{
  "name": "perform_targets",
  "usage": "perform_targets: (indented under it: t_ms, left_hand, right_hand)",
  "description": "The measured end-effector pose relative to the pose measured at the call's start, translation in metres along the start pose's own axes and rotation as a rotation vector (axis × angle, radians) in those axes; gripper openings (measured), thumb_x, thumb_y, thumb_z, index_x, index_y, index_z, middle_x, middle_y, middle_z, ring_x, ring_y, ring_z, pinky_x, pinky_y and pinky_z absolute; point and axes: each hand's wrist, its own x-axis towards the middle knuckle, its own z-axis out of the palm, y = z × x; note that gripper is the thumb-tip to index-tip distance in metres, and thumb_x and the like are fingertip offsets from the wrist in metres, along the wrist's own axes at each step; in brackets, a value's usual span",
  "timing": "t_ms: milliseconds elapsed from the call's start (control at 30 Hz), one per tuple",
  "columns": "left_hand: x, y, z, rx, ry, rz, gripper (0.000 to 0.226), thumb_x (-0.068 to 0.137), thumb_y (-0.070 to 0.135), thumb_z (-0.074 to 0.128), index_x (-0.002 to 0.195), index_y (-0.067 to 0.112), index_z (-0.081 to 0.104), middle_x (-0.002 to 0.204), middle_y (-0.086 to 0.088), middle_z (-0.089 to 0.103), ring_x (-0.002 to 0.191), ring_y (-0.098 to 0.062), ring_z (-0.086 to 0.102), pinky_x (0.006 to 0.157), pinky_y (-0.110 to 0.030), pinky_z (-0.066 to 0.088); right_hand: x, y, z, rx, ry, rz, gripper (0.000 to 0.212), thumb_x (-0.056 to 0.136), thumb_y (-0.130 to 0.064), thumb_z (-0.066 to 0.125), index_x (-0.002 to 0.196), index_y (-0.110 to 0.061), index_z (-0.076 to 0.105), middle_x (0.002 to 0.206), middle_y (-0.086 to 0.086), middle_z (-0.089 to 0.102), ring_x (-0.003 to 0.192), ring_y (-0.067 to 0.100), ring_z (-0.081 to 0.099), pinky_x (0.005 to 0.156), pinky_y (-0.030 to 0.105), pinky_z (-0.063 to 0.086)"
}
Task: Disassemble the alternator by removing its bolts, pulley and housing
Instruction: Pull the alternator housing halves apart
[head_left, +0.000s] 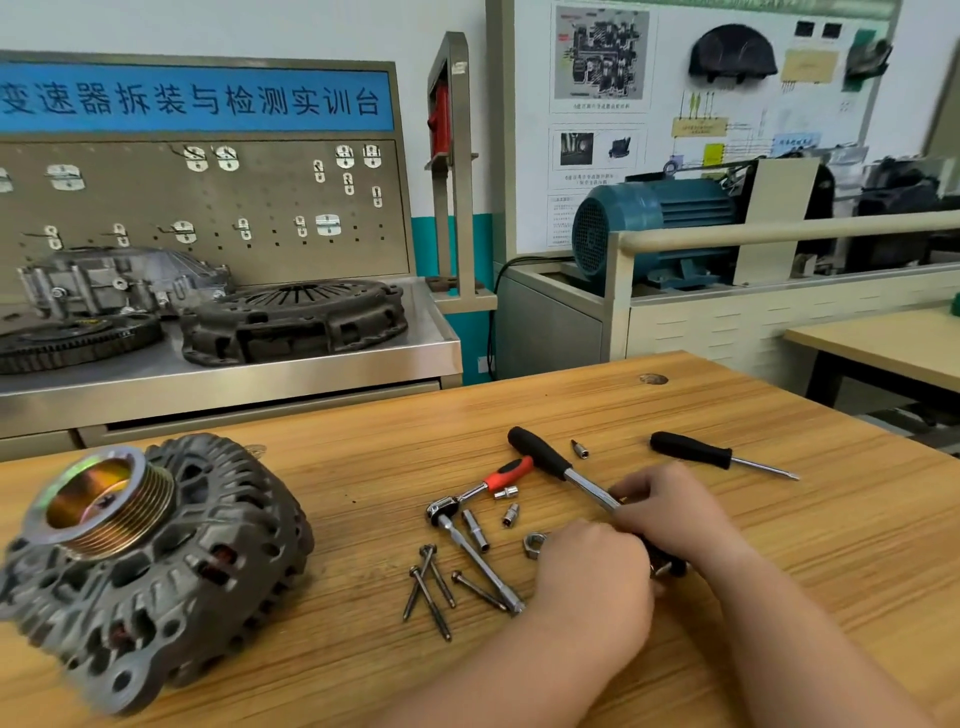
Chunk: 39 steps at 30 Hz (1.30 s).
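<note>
1. Alternator (150, 566): dark grey finned housing, lying tilted on the wooden surface (727, 415) at the person's left. Housing halves joined. Copper windings show through the vents.
2. Pulley (104, 504): grooved and brass-toned, mounted on the alternator's upper face, open end up and toward the camera.
3. Bolts (431, 587): four long through-bolts, loose on the surface just right of the alternator. Three are fanned together and one lies slightly farther right.
4. Red-handled ratchet (483, 491): right of the alternator, beyond the bolts. An extension bar (483, 566) runs from its head toward the person.
5. Sockets (475, 530): three small chrome ones beside the red-handled ratchet. A fourth piece lies farther from the alternator, by the black grip.
6. Nut (535, 544): large hex, right of the alternator, touching the left hand's knuckles.
7. Black-handled ratchet (566, 467): far right of the alternator, grip pointing away from the person, head end hidden under both hands.
8. Right hand (670, 514): fingers wrapped round the black-handled ratchet's chrome shaft.
9. Left hand (597, 577): back to the camera, fingers curled in at the ratchet's head. Cannot tell what they hold.
10. Screwdriver (722, 457): black handle, farthest right of the alternator, untouched.
11. Steel bench (311, 364): behind the alternator, carrying a clutch cover (296, 317).
</note>
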Motion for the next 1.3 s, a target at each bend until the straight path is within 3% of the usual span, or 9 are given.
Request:
perform_targets:
  t_ms: [167,267,367,600,767,867,1033,1100,1300]
  left_hand:
    - [-0.041,-0.037,-0.02,-0.151,0.151,-0.023,0.038,0.099,0.044,0.04,0.108,0.015,0.063,0.107,-0.002,0.06,0.106,-0.02,0.049,0.099,-0.041,0.04]
    - [-0.083,-0.077,-0.043,-0.265,0.338,-0.087,0.033,0.096,0.047,0.039,0.113,0.027,0.06,0.105,0.015,0.056,0.102,-0.005,0.044,0.095,-0.025,0.039]
    - [-0.128,-0.12,-0.065,-0.319,0.562,-0.153,0.037,0.085,0.05,0.037,0.109,0.034,0.06,0.095,0.028,0.048,0.097,0.005,0.041,0.091,-0.018,0.033]
    - [-0.191,-0.235,-0.057,-0.315,0.993,-0.525,0.02,0.085,0.025,0.065,0.105,0.023,0.061,0.102,0.009,0.059,0.106,-0.018,0.053,0.084,-0.029,0.037]
    - [-0.206,-0.265,-0.015,-0.853,0.987,-0.677,0.019,0.095,0.031,0.05,0.112,0.029,0.058,0.114,0.007,0.06,0.113,-0.019,0.054,0.094,-0.044,0.048]
    - [-0.205,-0.272,-0.002,-1.017,0.924,-0.71,0.021,0.098,0.025,0.048,0.117,0.027,0.057,0.114,0.008,0.062,0.112,-0.016,0.056,0.09,-0.034,0.047]
    - [-0.204,-0.279,0.002,-0.986,0.858,-0.769,0.026,0.097,0.031,0.052,0.122,0.027,0.056,0.111,0.008,0.063,0.096,-0.008,0.056,0.071,-0.02,0.043]
    - [-0.206,-0.28,0.004,-0.954,0.819,-0.812,0.028,0.095,0.04,0.052,0.12,0.029,0.055,0.107,0.008,0.064,0.092,-0.008,0.057,0.068,-0.023,0.043]
    - [-0.212,-0.287,0.007,-1.1,0.789,-0.868,0.034,0.082,0.057,0.059,0.097,0.027,0.058,0.094,0.003,0.07,0.086,-0.019,0.068,0.077,-0.043,0.058]
  right_hand:
    - [-0.009,-0.005,-0.006,-0.008,0.069,-0.045,0.028,0.087,-0.016,0.063,0.113,-0.025,0.07,0.093,-0.011,0.063,0.078,0.003,0.06,0.059,0.018,0.044]
    - [-0.021,-0.025,0.0,-0.048,0.219,-0.162,0.029,0.089,-0.021,0.062,0.118,-0.028,0.066,0.114,-0.006,0.062,0.104,0.01,0.055,0.086,0.031,0.049]
    - [-0.042,-0.065,0.02,-0.036,0.197,-0.39,0.027,0.09,-0.022,0.062,0.114,-0.035,0.063,0.106,-0.019,0.056,0.11,0.007,0.05,0.098,0.032,0.044]
    - [-0.094,-0.167,0.08,0.165,-0.036,-0.735,0.028,0.089,-0.036,0.057,0.117,-0.042,0.057,0.102,-0.034,0.049,0.105,-0.015,0.044,0.084,0.008,0.037]
    - [-0.118,-0.234,0.119,0.209,-0.058,-0.838,0.046,0.082,-0.051,0.064,0.122,-0.038,0.045,0.107,-0.028,0.048,0.11,-0.001,0.044,0.087,0.02,0.041]
    - [-0.119,-0.253,0.138,0.079,-0.042,-0.792,0.069,0.074,-0.061,0.069,0.13,-0.033,0.039,0.122,-0.015,0.054,0.118,0.008,0.045,0.098,0.03,0.042]
    - [-0.119,-0.259,0.149,0.158,0.049,-0.743,0.055,0.064,-0.057,0.079,0.104,-0.032,0.05,0.1,-0.018,0.06,0.102,0.011,0.054,0.091,0.036,0.046]
    - [-0.121,-0.26,0.147,0.264,0.016,-0.722,0.052,0.063,-0.051,0.083,0.102,-0.033,0.055,0.096,-0.018,0.063,0.098,0.009,0.058,0.087,0.037,0.05]
    - [-0.133,-0.294,0.089,0.764,0.1,-0.794,0.044,0.064,-0.039,0.085,0.095,-0.039,0.053,0.091,-0.021,0.061,0.084,-0.017,0.056,0.065,-0.001,0.043]
